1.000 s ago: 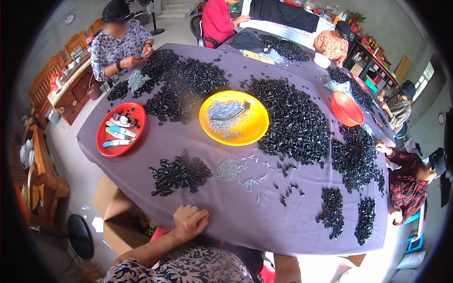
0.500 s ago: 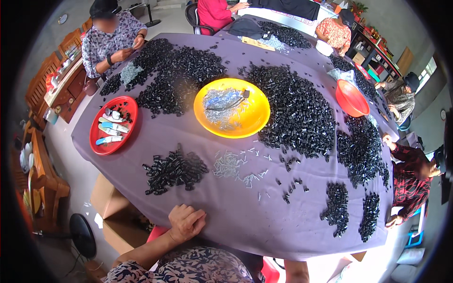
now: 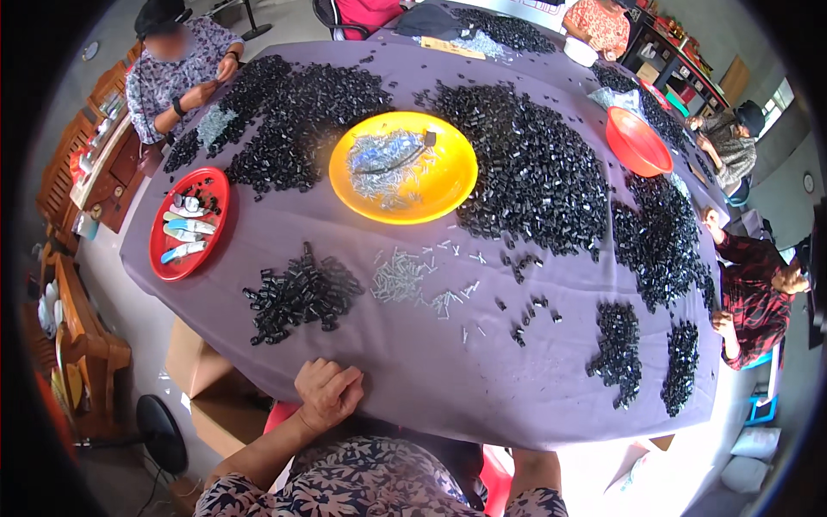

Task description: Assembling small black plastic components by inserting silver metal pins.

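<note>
My left hand (image 3: pixel 327 392) rests on the near edge of a table under a purple cloth (image 3: pixel 431 379), fingers loosely bent and holding nothing. Just beyond it lies a small heap of black plastic parts (image 3: pixel 300 295), with a scatter of small silver metal pieces (image 3: pixel 405 280) to its right. My right forearm (image 3: pixel 534 470) shows at the lower edge, but its hand is hidden below the table edge. A yellow bowl (image 3: pixel 457 185) with silver pieces stands in the middle of the table.
A red tray (image 3: pixel 164 254) with white items sits at the left, a red bowl (image 3: pixel 639 142) at the far right. Large piles of black parts (image 3: pixel 534 172) cover the far half. Other people sit around the table. A cardboard box (image 3: pixel 194 379) stands below left.
The view has tipped, so the table sits higher in the picture. My left hand stays on the table edge, its fingers slightly more bent.
</note>
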Motion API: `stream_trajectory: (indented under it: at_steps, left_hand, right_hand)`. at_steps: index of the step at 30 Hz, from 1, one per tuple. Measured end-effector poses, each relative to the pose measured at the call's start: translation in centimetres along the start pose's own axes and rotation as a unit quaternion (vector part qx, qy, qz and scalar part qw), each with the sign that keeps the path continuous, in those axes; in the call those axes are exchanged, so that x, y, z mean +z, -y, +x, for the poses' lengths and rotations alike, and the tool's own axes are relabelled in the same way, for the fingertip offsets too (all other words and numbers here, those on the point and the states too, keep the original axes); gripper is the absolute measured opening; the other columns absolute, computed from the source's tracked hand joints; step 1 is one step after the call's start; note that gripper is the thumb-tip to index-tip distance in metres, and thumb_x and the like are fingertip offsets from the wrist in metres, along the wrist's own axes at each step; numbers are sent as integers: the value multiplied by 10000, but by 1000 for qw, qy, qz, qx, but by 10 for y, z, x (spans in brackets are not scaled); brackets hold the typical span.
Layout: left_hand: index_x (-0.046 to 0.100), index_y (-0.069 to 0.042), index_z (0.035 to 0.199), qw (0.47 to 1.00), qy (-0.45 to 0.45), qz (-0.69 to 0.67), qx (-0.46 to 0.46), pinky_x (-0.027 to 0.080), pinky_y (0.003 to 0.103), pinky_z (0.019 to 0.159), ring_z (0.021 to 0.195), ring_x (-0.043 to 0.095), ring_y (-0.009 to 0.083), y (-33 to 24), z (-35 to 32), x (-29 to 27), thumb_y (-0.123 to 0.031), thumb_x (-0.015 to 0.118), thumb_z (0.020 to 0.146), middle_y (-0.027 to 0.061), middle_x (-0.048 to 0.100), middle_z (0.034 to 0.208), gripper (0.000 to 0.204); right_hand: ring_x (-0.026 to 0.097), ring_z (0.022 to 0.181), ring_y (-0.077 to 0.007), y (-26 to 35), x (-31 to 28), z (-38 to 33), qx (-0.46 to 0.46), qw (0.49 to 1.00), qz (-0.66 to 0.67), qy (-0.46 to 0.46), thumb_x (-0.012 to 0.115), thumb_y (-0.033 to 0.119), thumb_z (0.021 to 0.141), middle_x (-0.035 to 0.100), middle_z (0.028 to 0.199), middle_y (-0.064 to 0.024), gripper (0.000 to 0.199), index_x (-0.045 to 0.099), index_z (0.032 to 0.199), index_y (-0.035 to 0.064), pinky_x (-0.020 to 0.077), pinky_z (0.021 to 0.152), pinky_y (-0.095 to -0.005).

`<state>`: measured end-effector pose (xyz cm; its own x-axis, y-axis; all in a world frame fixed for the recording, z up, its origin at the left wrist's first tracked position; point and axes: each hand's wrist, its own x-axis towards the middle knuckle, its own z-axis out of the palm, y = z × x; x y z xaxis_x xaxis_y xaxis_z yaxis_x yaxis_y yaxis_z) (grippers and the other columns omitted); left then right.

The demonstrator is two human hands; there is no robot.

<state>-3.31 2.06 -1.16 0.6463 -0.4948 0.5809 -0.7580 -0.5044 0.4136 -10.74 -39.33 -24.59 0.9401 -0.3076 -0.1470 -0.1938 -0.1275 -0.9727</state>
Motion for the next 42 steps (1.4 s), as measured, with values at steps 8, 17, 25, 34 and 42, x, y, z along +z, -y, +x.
stream_trajectory:
  at_steps: [8,17,25,34,42]
  left_hand:
    - [626,-106,809,1000,-1,0,7,325,371,522,562,472,246,-1,-1,-3,-23,718,663,33,469,637,191]
    - [628,-89,828,1000,28,-3,10,352,382,550,593,501,267,1,-6,-5,1,701,690,57,522,673,180]
    - [632,-95,885,1000,17,-2,25,370,375,573,624,518,268,2,2,2,14,692,753,49,541,690,181]
    - [659,-48,870,985,35,-161,-47,401,350,601,639,536,251,0,5,-9,19,687,759,72,579,722,132]
    - [672,-71,874,962,74,-230,-127,440,330,629,643,570,209,-4,9,-6,-49,709,783,47,607,736,100]
  right_hand:
    - [612,1071,-272,7,-11,2,22,998,52,-32,582,352,916,602,1268,-106,530,522,1336,34,500,900,-404]
    - [610,1072,-270,-37,15,-145,148,972,142,-111,581,353,918,596,1278,-101,541,510,1349,34,504,892,-403]
    - [609,1072,-269,-24,-8,-202,170,953,174,-180,580,353,919,590,1288,-97,550,500,1360,35,509,885,-403]
    - [644,714,-172,76,-40,-252,343,856,-370,116,613,192,868,668,800,-83,209,694,926,7,541,602,-313]
    - [645,708,-119,297,-13,-256,95,991,-53,84,652,249,948,684,810,-61,286,686,950,-35,524,630,-264]
